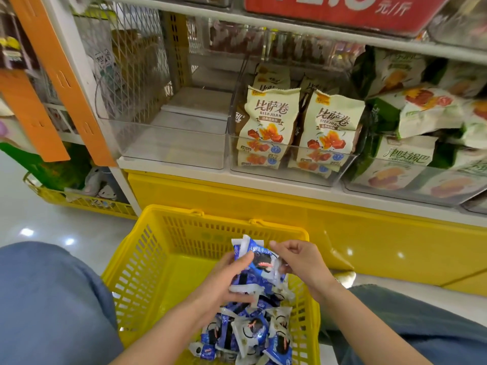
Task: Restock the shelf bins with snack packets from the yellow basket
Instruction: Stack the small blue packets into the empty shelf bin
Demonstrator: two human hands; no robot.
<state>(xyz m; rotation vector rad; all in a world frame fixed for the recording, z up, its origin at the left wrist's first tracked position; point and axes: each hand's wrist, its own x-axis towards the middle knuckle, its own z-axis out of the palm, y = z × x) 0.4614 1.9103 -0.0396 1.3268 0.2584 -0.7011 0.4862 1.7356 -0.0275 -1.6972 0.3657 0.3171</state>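
Yellow plastic, slotted on every side: the basket [137,272] stands on the floor in front of the shelf, between the person's two denim knees [52,299]. Blue packets [250,335] lie heaped in its near end; the far end shows bare floor.

The left hand [226,280] grips a bunch of these packets above the heap. Its fingers are curled round the bunch from below and the thumb is pressed flat on the front of the top one. The right hand [297,262] is just beside that top packet, at its right edge. Its fingers are bent inward, thumb and forefinger tips close together near the upper corner, while the lower fingers touch the clear seam (whether they truly pinch it I cannot tell, since the foil blurs there).

On the shelf above, the left bin [171,154] is clear plastic with nothing but a white tray showing through it. The middle bin [329,177] holds cream packs [271,114] standing upright in rows. The right bin [395,193] is piled with green-and-white packs [411,114], and the frame cuts it off.

A red price sign [342,9] is cropped at the top, so its figures cannot be read. How many packets the left hand holds is hidden by the fingers. The print on the blue packets is too blurred to make out.
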